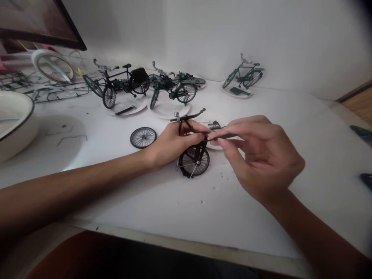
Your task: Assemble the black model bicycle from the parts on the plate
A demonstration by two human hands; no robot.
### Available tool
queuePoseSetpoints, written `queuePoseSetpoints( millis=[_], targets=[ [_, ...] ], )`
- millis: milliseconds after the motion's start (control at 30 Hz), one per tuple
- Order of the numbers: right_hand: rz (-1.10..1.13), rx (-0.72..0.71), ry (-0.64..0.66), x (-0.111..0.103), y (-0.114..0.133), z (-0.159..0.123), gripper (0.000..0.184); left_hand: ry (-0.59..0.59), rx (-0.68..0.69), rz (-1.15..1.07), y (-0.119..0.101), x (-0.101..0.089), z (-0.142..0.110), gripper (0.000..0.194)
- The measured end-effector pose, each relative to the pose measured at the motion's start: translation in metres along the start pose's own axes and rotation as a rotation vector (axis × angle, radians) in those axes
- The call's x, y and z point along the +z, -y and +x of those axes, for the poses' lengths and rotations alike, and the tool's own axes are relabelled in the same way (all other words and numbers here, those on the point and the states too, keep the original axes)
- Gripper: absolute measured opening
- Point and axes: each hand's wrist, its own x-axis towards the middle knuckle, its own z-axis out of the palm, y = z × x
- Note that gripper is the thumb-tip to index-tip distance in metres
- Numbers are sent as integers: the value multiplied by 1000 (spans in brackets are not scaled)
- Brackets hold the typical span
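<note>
A black model bicycle (194,161) stands in front of me, one spoked wheel down and its handlebar raised above my fingers. My left hand (177,141) is closed around its frame, hiding much of the middle. My right hand (258,155) pinches a thin black piece (226,136) between thumb and fingers. One end of that piece meets the bicycle near my left fingertips; its exact kind I cannot make out. A loose spoked wheel (143,137) lies flat left of my left hand. Partly behind my hands is a white paper plate (213,118) with small dark parts.
Finished-looking model bicycles, one black (126,79) and one green (174,91), stand on plates at the back. Another green bicycle (244,73) is by the wall. An enamel bowl (14,120), a tape roll (54,66) and part frames (64,91) occupy the left, below a monitor (43,23).
</note>
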Motion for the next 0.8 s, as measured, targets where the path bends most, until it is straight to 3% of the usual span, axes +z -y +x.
queuePoseSetpoints(
  millis=[267, 800],
  targets=[
    [28, -134, -67, 3, -6, 2, 41, -2, -1, -25, 1, 0, 1, 12],
    [-44, -140, -56, 2, -6, 2, 42, -3, 4, -1, 0, 1, 1, 12]
  ],
)
